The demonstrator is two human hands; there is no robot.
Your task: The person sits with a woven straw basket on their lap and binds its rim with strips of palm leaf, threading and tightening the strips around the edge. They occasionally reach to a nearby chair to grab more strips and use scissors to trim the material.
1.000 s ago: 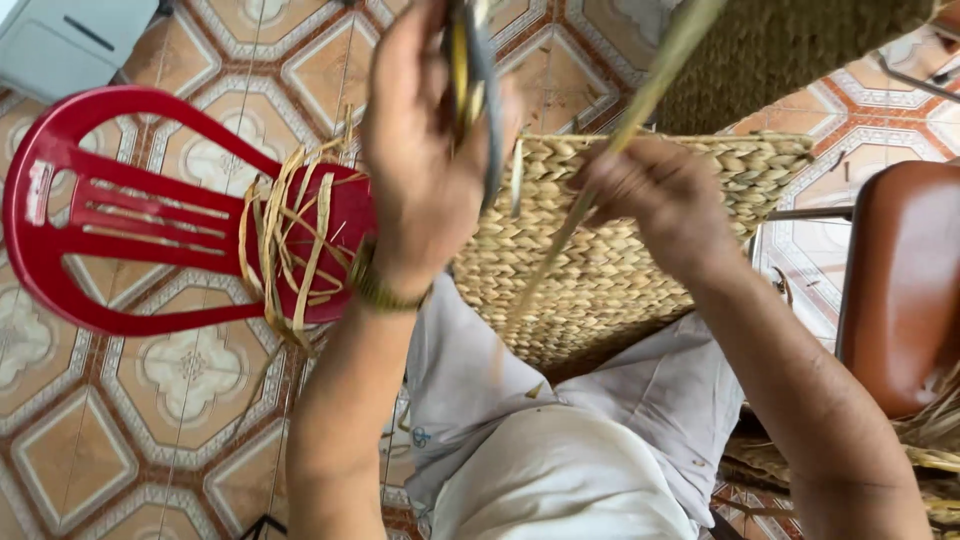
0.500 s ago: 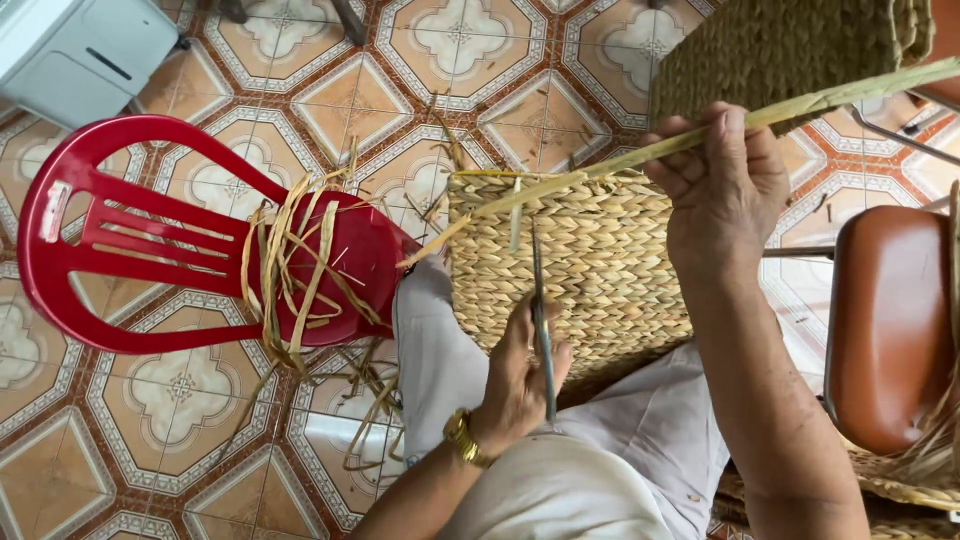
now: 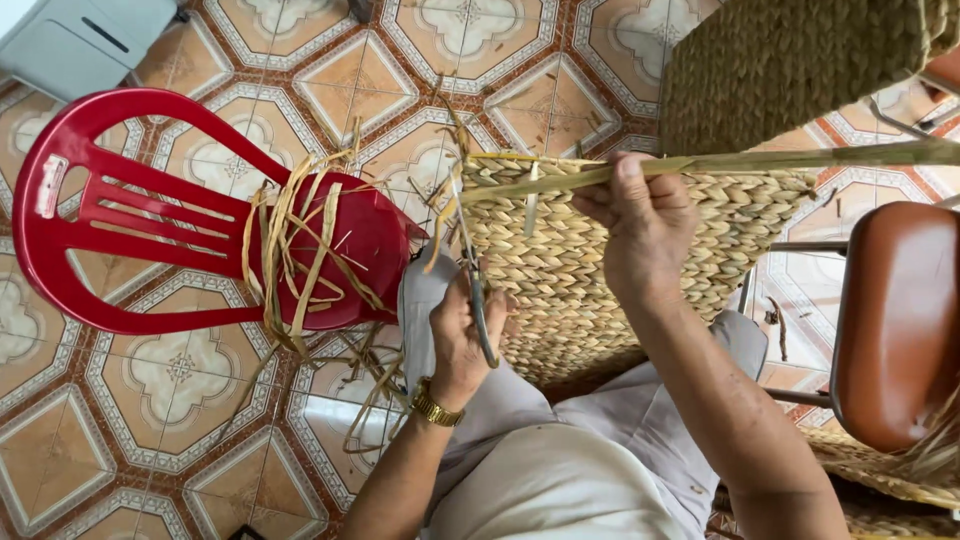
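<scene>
Over the lap, a woven seagrass panel (image 3: 590,270) is propped. One long green-yellow reed (image 3: 760,162) is pinched in the right hand (image 3: 640,225) — laid nearly level, running out rightward. Scissors (image 3: 476,290), blades up, are gripped in the closed left hand (image 3: 458,340), raised since a moment ago. Loose strips (image 3: 300,250) are draped on a red plastic chair (image 3: 130,210).

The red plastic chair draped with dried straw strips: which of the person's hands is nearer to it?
Left. The left hand, holding scissors, sits just beside the red plastic chair; the right hand grips a long reed farther away.
</scene>
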